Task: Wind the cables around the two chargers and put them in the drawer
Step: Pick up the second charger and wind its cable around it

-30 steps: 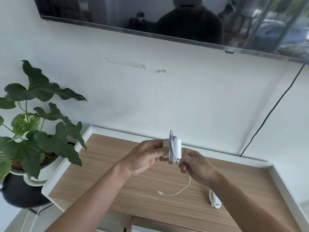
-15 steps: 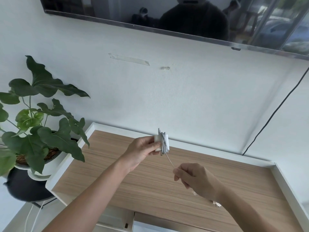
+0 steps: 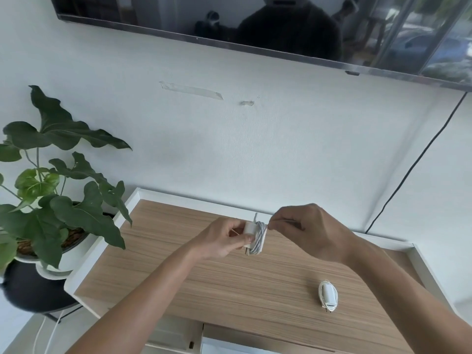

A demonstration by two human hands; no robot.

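Centre frame: left hand (image 3: 219,242) grips charger (image 3: 249,232); right hand (image 3: 310,229) pinches cable (image 3: 260,237) end. Keep tension, tuck tail under coils.

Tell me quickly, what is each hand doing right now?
Left hand: closed, holding the charger above the table.
Right hand: closed, pinching the cable at the charger.

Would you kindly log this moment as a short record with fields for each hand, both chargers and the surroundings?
left hand: grips the held charger above the wooden tabletop
right hand: pinches the cable end at the coil
held charger: cable nearly all wound round it
second charger: wound, lying on the tabletop, untouched
surroundings: potted plant left, screen on wall
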